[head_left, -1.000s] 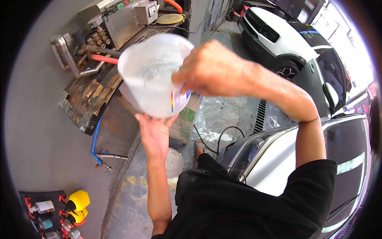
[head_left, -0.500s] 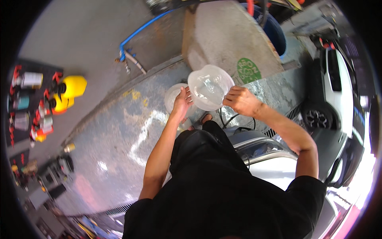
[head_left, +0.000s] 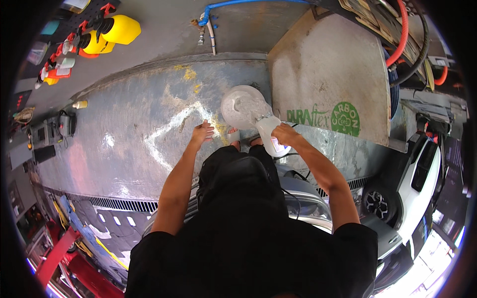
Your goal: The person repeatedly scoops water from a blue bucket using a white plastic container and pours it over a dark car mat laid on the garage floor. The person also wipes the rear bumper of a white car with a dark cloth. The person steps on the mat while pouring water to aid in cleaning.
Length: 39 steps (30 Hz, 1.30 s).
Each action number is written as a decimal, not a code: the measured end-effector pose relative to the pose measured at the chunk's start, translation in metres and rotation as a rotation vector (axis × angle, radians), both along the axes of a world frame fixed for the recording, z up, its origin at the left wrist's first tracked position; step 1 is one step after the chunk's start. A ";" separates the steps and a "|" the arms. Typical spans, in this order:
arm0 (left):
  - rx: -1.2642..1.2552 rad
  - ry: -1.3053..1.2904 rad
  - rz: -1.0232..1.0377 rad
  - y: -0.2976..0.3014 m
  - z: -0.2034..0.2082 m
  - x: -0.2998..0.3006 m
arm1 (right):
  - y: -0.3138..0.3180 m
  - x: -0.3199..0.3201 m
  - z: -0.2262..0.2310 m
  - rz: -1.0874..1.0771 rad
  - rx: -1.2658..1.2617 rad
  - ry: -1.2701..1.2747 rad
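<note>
My right hand (head_left: 285, 136) is closed on the side of a translucent plastic jug (head_left: 268, 129) with a coloured label low on its side. The jug is tipped to the left, and clear liquid runs from its lip into a round, whitish translucent bucket (head_left: 229, 116) below. The bucket stands on the floor just ahead of my feet, with rippling liquid in it. My left hand (head_left: 202, 132) is held to the left of the bucket, apart from it, fingers stretched out and holding nothing.
A large board-like panel (head_left: 328, 64) with green print stands ahead right. Yellow spray bottles (head_left: 120, 30) hang on the far-left wall, near a blue pipe (head_left: 238, 4) with a tap. A white car (head_left: 422, 184) is at right; a floor grate (head_left: 114, 201) lies behind left.
The jug has gone from nearly upright to tipped left, and liquid now pours from it into the bucket. My left hand has moved left, away from the jug. The view has turned.
</note>
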<state>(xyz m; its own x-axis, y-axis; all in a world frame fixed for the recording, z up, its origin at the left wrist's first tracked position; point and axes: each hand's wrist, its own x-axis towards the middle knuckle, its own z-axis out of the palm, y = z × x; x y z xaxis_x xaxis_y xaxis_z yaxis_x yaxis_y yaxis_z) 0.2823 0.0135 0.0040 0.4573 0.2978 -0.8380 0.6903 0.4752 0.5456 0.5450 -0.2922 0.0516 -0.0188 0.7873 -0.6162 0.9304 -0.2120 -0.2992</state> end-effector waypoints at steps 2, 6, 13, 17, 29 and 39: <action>-0.007 0.020 0.012 0.008 -0.007 -0.018 | 0.005 0.005 0.004 0.021 -0.053 0.064; -0.016 0.087 -0.002 0.008 -0.025 -0.039 | 0.018 0.017 0.030 0.024 -0.161 0.191; -0.006 0.149 -0.112 -0.010 -0.039 -0.036 | 0.043 0.028 0.080 -0.088 -0.238 0.230; 0.002 0.123 -0.127 -0.012 -0.039 -0.032 | 0.058 0.033 0.106 -0.220 -0.159 0.165; 0.023 0.143 -0.142 -0.005 -0.047 -0.044 | 0.101 0.070 0.179 -0.580 -0.030 0.456; 0.024 0.150 -0.238 -0.001 -0.057 -0.053 | 0.031 0.067 0.387 -0.788 0.847 0.285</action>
<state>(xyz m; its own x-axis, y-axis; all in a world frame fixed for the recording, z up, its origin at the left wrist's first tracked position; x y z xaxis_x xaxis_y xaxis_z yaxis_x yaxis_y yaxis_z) 0.2293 0.0129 -0.0528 0.3878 0.2172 -0.8958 0.8551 0.2782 0.4376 0.6125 -0.2616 0.4382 0.6006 0.7978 0.0530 0.5097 -0.3310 -0.7941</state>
